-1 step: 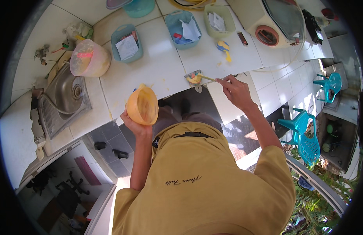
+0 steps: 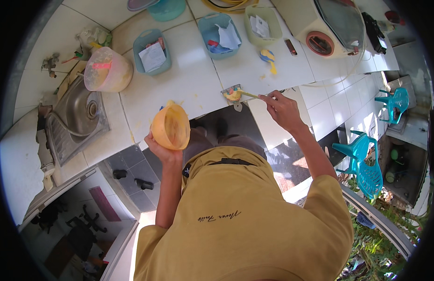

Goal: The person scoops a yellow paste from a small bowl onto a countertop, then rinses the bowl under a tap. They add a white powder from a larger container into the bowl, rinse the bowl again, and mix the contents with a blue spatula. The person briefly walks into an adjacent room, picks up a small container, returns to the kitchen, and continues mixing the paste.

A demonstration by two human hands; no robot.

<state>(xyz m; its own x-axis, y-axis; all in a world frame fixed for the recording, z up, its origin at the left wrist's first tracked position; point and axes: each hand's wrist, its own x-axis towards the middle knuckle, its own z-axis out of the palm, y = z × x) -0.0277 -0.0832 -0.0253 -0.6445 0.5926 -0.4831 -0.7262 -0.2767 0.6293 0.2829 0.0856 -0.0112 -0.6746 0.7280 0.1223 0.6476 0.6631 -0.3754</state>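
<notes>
Head view, clock read from mid-view, 12 at top. Mustard shirt [image 2: 254, 215] fills 6 o'clock. White tiled counter [image 2: 184, 70] sweeps 9 to 2. Pale boxy machine [image 2: 299, 23] with a round red-rimmed port, 1 to 2. Steel sink [image 2: 76, 140], 9 to 10. Teal chairs [image 2: 369, 164], 3 to 4. Pink bucket [image 2: 97, 79], 10, beside sink. Baskets holding papers: left blue basket [image 2: 153, 69] at 11, middle blue basket [image 2: 221, 55] at 12, pale green basket [image 2: 268, 43] toward 1. Orange bowl [image 2: 172, 127], 9 to 10, tilted, mouth facing 3; left hand [image 2: 163, 151] curls round its underside. Right hand [image 2: 283, 111], 2 o'clock, fingers pinched on a thin green stick [image 2: 250, 94]. Stick's far end meets yellowish stuff [image 2: 232, 96] on a small square piece [image 2: 226, 92] at the counter edge, between 12 and 1; exact kind unclear.
</notes>
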